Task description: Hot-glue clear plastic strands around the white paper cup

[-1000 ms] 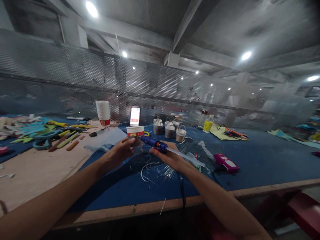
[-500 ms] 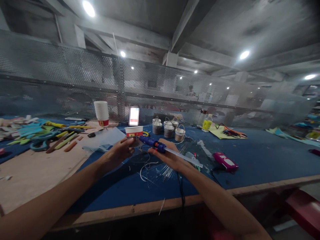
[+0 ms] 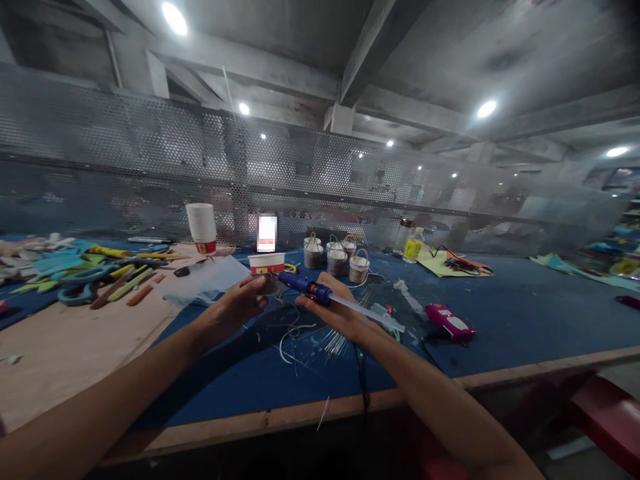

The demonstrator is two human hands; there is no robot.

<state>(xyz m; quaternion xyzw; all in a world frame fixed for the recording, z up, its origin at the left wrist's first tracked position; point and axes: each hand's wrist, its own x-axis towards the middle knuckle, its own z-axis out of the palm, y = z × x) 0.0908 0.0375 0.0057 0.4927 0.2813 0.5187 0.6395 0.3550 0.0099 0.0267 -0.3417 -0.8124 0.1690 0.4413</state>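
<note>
In my right hand (image 3: 333, 303) is a blue hot glue gun (image 3: 300, 285), with a clear glue stick (image 3: 367, 313) jutting from its back. Its nozzle points left, towards my left hand (image 3: 245, 297), whose fingers are closed on a small greyish-brown piece (image 3: 271, 285). That piece is partly hidden by the fingers and too small to name; I cannot tell whether the nozzle touches it. Just behind stands a red-and-white paper cup (image 3: 267, 263). Several little handled baskets (image 3: 337, 259) sit beyond my right hand.
Stacked paper cups (image 3: 201, 228), scissors (image 3: 83, 283) and felt scraps (image 3: 43, 263) lie to the left. Loose wires (image 3: 337, 343) spread below my hands. A magenta box (image 3: 450, 323) and a yellow-labelled bottle (image 3: 414, 247) are to the right. A lit phone screen (image 3: 267, 233) stands behind the cup.
The view has shifted very slightly. Both hands, the glue gun and the small piece keep nearly the same positions.
</note>
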